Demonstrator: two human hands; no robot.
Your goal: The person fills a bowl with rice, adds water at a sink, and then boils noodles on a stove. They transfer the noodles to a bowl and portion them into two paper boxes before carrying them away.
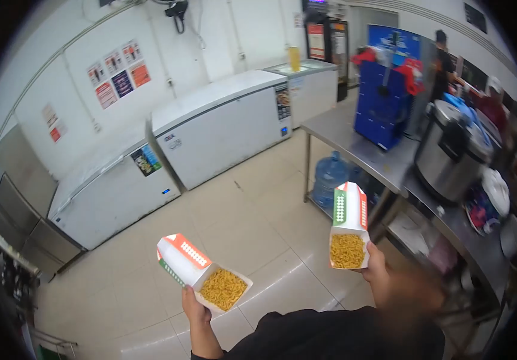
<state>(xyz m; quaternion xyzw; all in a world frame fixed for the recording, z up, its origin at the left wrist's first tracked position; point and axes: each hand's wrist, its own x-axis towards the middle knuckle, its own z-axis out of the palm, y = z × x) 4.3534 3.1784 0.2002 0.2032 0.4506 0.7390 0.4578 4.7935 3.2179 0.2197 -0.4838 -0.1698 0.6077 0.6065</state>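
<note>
My left hand (195, 307) grips an open paper box (189, 259) from its lower left side. Yellow noodles (224, 289) fill the box, and its white lid with orange and green bands is folded back. On the right, my right hand (378, 267) holds a second open box (351, 211) by its lower right edge. This one also holds yellow noodles (348, 251), with its lid standing up behind them. Both boxes are held in the air over the tiled floor, well apart from each other.
White chest freezers (228, 129) line the wall. At the right, a steel table (336, 126) bears a blue machine (381, 105) and a large steel cooker (450, 162). A water bottle (329, 174) stands below. Another person (441, 69) stands at the back right.
</note>
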